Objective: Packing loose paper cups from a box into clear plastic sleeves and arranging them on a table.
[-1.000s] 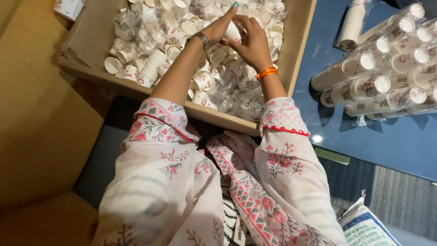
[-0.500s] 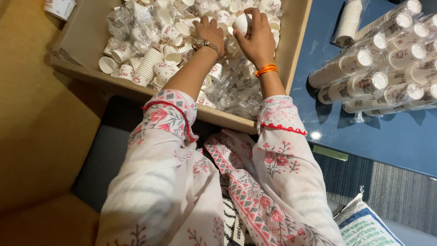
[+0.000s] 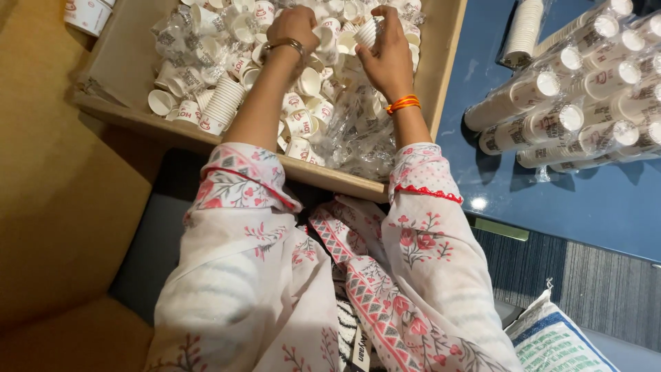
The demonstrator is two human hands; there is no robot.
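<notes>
White paper cups (image 3: 367, 31), a short nested stack, sit pinched in the fingers (image 3: 376, 29) of the right hand (image 3: 387, 58), long axis tilted up and leftward toward the left hand (image 3: 295, 27). That hand hovers just beside it, fingers curled over loose cups in the cardboard box (image 3: 124, 62); whether they grip anything I cannot tell. Wrapped cup sleeves (image 3: 571, 103) lie well apart on the blue counter (image 3: 592, 207).
</notes>
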